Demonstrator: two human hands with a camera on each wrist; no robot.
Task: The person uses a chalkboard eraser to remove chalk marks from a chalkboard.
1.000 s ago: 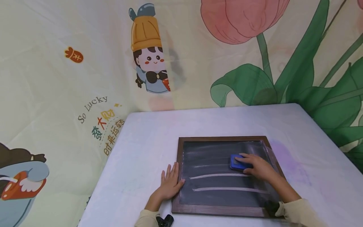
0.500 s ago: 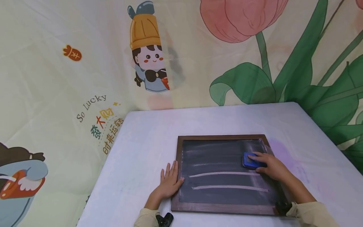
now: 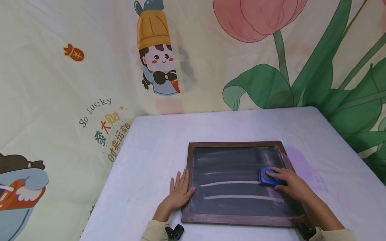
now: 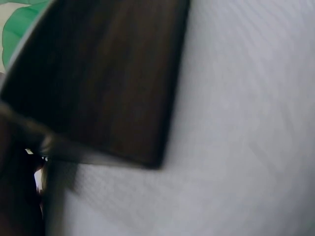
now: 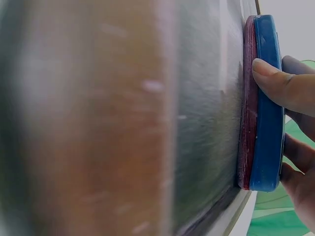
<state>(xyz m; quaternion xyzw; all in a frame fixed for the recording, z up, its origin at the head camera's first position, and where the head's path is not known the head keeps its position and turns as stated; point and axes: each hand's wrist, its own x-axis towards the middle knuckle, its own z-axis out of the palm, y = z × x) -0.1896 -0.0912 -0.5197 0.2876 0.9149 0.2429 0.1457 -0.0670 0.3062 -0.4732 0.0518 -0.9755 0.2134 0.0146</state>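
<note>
A wood-framed chalkboard [image 3: 235,206] lies on the table, carrying two long chalk lines and fainter smears above them. My right hand [image 3: 291,184] grips a blue chalkboard eraser [image 3: 268,177] over the right end of the upper line. In the right wrist view the thumb lies along the side of the eraser [image 5: 268,123], and its reddish felt pad [image 5: 247,123] faces the board's dark surface. With fingers spread, my left hand [image 3: 176,195] rests on the left edge of the frame, thumb on the wood. The left wrist view shows a blurred frame corner [image 4: 133,98].
A pale cloth covers the table [image 3: 156,140], with a purple stain [image 3: 304,167] right of the board. Behind stands a printed curtain [image 3: 202,67] with a tulip and cartoon figures. A black wrist device [image 3: 175,232] sits at the left sleeve.
The right hand has moved the eraser right along the board, then slightly toward me onto the upper chalk line, whose right end is now covered. The left hand stays on the frame.
</note>
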